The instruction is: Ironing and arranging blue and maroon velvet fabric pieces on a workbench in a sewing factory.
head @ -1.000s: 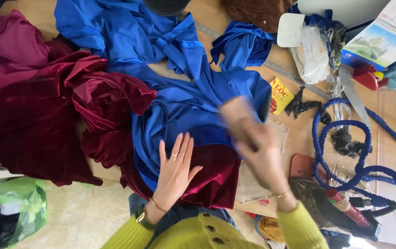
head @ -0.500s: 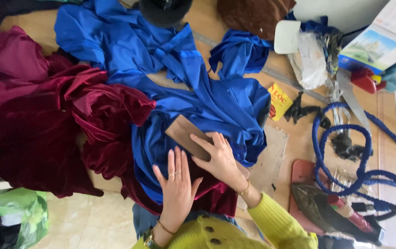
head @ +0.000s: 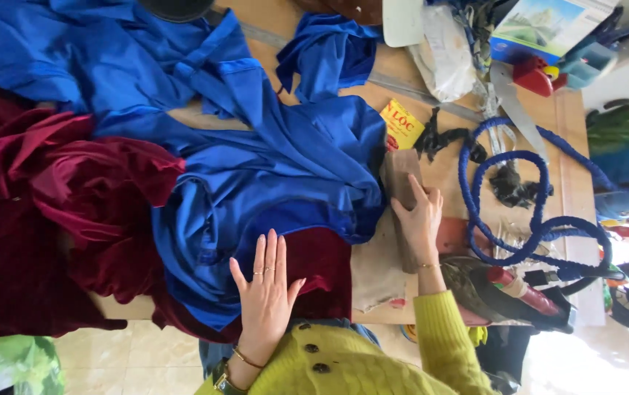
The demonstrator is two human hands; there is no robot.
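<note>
Spreading across the left of the wooden table, the maroon velvet lies heaped and folded, its edge running under the blue satin cloth that covers the middle. Your left hand rests flat, fingers apart and gripping nothing, where the blue cloth meets a strip of the velvet near the table's front edge. Just right of the cloth's edge, your right hand lies over a brown oblong block, fingers laid along it and the thumb side curled; whether they clamp it cannot be told from this view. The block lies on the bare tabletop, touching the blue cloth's right border, near a yellow packet. Farther right, a blue coiled cord loops beside scraps of dark trim, and an iron sits by the front right corner. You appear to be steadying the fabric with one palm while handling the block; any further move calls for keeping the cloth flat under that palm.
</note>
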